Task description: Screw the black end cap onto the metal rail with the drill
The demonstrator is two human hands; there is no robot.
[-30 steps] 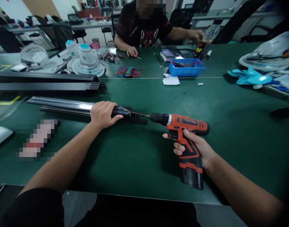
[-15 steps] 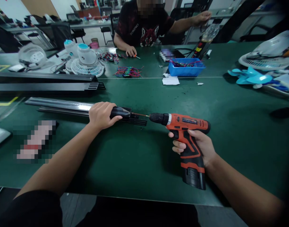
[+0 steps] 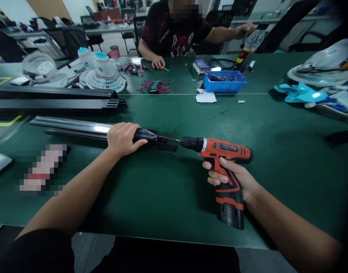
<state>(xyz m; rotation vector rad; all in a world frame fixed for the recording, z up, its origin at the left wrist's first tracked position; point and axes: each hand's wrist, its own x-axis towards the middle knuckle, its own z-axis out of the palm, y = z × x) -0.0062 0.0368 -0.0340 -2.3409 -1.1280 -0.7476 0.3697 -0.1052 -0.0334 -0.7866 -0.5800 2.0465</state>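
Observation:
My right hand (image 3: 233,174) is wrapped round the handle of an orange and black cordless drill (image 3: 226,148), index finger at its trigger. A long thin bit (image 3: 168,138) runs left from the drill's chuck to the end of a dark metal profile (image 3: 77,124). Whether the bit's tip has entered the profile is too small to tell. Over the profile's right part lies my left hand (image 3: 123,139), closed round it from above. A second dark profile (image 3: 166,146) lies just below and beside the first, partly hidden by that hand.
More black profiles (image 3: 49,103) lie at the left. White fan parts (image 3: 105,72), wire bundles (image 3: 154,86), a blue bin (image 3: 225,82) and paper (image 3: 206,98) stand farther back. Blue fan blades (image 3: 300,92) lie at right. Opposite, a person's hand (image 3: 158,62) rests by a small screwdriver.
The drill's handle and my right hand have swung slightly left, while the bit stays at the profile's end. My left hand has not moved.

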